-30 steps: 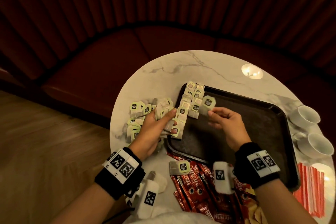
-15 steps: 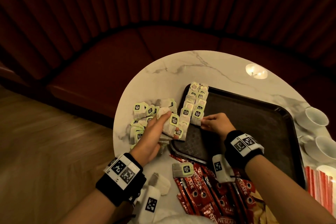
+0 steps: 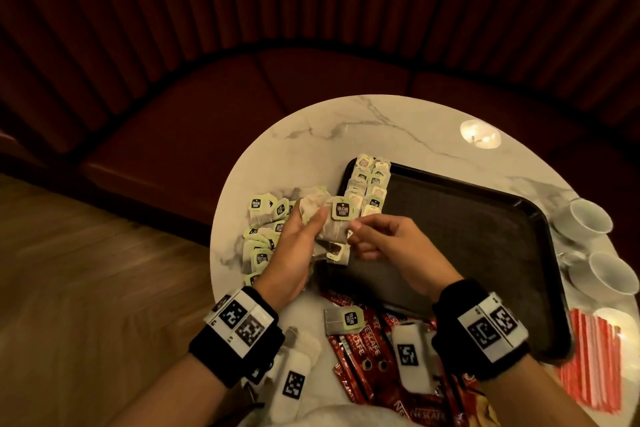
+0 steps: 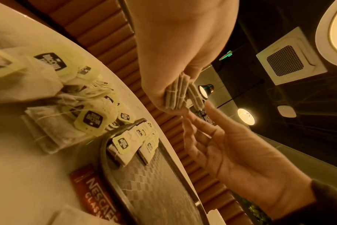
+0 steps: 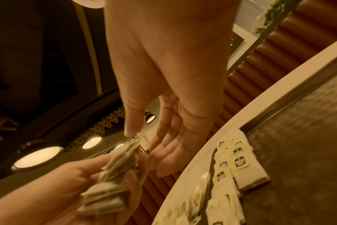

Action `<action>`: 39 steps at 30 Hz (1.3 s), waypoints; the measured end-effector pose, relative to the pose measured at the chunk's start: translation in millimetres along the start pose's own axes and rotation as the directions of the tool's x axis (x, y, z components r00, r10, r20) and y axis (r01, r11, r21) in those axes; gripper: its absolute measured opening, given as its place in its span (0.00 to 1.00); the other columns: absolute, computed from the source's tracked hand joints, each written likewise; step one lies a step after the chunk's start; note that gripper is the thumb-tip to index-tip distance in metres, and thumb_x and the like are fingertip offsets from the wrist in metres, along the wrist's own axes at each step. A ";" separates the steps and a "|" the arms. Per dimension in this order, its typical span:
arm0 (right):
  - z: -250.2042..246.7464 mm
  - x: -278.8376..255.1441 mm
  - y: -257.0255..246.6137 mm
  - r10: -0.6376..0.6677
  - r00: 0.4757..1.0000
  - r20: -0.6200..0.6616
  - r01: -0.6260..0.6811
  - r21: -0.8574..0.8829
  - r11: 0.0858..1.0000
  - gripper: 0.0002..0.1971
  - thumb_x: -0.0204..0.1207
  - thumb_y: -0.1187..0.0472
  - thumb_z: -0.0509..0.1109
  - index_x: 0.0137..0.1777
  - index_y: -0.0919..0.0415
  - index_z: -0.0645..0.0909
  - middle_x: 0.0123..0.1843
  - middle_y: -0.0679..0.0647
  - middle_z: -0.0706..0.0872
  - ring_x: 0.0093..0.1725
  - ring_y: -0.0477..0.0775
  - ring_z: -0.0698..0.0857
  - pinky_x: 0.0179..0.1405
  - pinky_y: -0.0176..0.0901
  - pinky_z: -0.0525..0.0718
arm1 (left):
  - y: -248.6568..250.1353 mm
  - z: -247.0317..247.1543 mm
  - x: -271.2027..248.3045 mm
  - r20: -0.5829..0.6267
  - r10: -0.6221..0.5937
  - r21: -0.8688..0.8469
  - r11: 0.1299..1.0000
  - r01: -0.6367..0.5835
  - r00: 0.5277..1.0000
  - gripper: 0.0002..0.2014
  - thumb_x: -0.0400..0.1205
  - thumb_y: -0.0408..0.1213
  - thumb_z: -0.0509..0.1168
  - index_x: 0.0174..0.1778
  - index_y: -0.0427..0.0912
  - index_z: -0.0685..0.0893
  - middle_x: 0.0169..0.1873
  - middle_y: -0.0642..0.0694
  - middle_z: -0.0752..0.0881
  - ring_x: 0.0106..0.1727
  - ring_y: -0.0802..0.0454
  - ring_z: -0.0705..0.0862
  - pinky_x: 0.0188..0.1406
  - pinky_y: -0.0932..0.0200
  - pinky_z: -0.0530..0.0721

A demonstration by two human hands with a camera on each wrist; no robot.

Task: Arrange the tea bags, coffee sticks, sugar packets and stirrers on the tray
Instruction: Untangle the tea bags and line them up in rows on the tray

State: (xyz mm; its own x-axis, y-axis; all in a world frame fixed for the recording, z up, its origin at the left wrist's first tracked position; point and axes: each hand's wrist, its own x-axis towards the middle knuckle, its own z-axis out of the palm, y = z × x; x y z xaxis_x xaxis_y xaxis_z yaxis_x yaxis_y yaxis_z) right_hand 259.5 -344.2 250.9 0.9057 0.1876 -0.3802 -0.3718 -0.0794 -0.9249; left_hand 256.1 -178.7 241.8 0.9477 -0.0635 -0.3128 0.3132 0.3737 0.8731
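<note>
My left hand grips a stack of tea bags upright over the left rim of the black tray. My right hand meets it from the right, thumb and forefinger pinching the edge of the front bag. In the left wrist view that bag stands slightly apart from the stack. Two rows of tea bags lie along the tray's far left edge. A loose pile of tea bags sits on the table left of the tray. Red coffee sticks lie at the near edge.
The round marble table has two white cups at its right edge. A bundle of red-and-white striped sticks lies near them. One tea bag rests on the coffee sticks. A dark red bench curves behind the table.
My right hand set its tea bag at the end of the tray's row, then came back to the stack. My left hand has lifted the stack slightly toward the right.
</note>
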 end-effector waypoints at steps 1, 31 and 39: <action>4.7 -4.7 -0.4 -0.017 1.000 0.012 0.017 0.002 1.000 0.14 0.73 0.55 0.76 0.56 0.61 0.87 0.46 0.54 0.92 0.43 0.47 0.89 0.45 0.37 0.87 | -0.3 0.6 -0.4 -0.003 0.036 0.018 0.999 -0.036 0.999 0.11 0.88 0.36 0.60 0.64 0.50 0.80 0.55 0.49 0.91 0.56 0.52 0.90 0.52 0.55 0.88; -34.5 13.8 38.8 0.108 0.911 -0.399 -0.078 0.089 0.993 0.05 0.78 0.67 0.73 0.52 0.65 0.87 0.50 0.61 0.92 0.41 0.49 0.89 0.38 0.35 0.86 | 0.3 -11.9 3.7 -0.049 0.047 0.035 0.998 -0.045 0.998 0.08 0.84 0.39 0.66 0.56 0.43 0.84 0.39 0.50 0.87 0.37 0.55 0.83 0.26 0.63 0.80; -34.4 44.7 61.8 0.219 0.894 -0.391 -0.279 -0.102 0.955 0.02 0.76 0.68 0.76 0.47 0.67 0.88 0.48 0.64 0.91 0.42 0.54 0.88 0.49 0.46 0.90 | -6.0 -16.1 1.0 -0.077 -0.008 0.028 1.000 0.011 0.997 0.05 0.85 0.39 0.65 0.54 0.45 0.85 0.39 0.47 0.87 0.35 0.55 0.84 0.26 0.62 0.80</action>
State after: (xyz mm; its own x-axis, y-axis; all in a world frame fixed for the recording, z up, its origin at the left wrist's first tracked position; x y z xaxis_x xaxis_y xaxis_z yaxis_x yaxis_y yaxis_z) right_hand 284.0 -374.4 176.8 0.8078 -0.2329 -0.5414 -0.5866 -0.2279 -0.7772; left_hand 254.1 -166.1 230.2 0.9376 0.0044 -0.3478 0.3248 0.3468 0.8799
